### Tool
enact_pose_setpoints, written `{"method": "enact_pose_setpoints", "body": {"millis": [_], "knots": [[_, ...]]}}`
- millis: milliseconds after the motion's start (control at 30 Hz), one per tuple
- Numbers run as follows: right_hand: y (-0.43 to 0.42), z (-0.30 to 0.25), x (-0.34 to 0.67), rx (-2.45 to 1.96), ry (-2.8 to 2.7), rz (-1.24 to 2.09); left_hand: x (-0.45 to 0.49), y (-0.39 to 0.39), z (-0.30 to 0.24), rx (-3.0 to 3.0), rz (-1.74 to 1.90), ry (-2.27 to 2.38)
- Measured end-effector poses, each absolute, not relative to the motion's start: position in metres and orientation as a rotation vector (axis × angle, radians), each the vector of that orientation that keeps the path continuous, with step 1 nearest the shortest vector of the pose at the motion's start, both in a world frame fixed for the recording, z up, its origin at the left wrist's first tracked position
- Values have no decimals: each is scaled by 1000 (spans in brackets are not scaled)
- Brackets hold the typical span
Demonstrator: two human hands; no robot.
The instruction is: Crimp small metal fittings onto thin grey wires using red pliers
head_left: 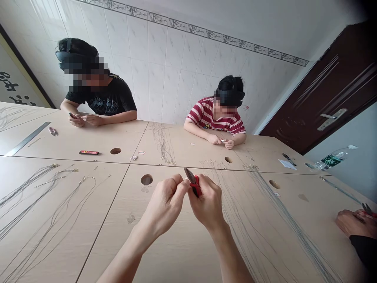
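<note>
In the middle of the view my right hand [207, 202] is wrapped round a pair of red-handled pliers [191, 179]. Their dark jaws point up and to the left. My left hand [167, 202] is closed in a pinch right beside the pliers, thumb against the bent fingers; whatever it grips is hidden or too small to name. Both hands are held above the wooden table [173, 251]. To the right of my hands lie long thin wires [282, 204] with small metal ends, and a looser bundle of wires [70, 212] is spread at the left.
Two people sit across the table. A co-worker's hand [350, 223] with pliers is at the right edge. Round holes [146, 179] pierce the tabletop. A red-and-black box [89, 152], a metal ruler [28, 138], a pen [289, 159] and a water bottle [332, 158] lie about.
</note>
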State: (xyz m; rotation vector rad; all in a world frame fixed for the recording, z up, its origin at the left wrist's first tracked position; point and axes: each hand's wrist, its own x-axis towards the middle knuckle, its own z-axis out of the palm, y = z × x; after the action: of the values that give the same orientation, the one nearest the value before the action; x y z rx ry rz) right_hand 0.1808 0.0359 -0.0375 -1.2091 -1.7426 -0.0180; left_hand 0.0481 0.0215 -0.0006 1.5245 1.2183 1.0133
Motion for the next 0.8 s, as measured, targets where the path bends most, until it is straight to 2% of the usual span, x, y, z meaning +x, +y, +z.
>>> {"method": "enact_pose_setpoints", "body": {"millis": [800], "knots": [[35,-36,183,-1108,-1836,44,36,11,-24,1499,1084,867]]}}
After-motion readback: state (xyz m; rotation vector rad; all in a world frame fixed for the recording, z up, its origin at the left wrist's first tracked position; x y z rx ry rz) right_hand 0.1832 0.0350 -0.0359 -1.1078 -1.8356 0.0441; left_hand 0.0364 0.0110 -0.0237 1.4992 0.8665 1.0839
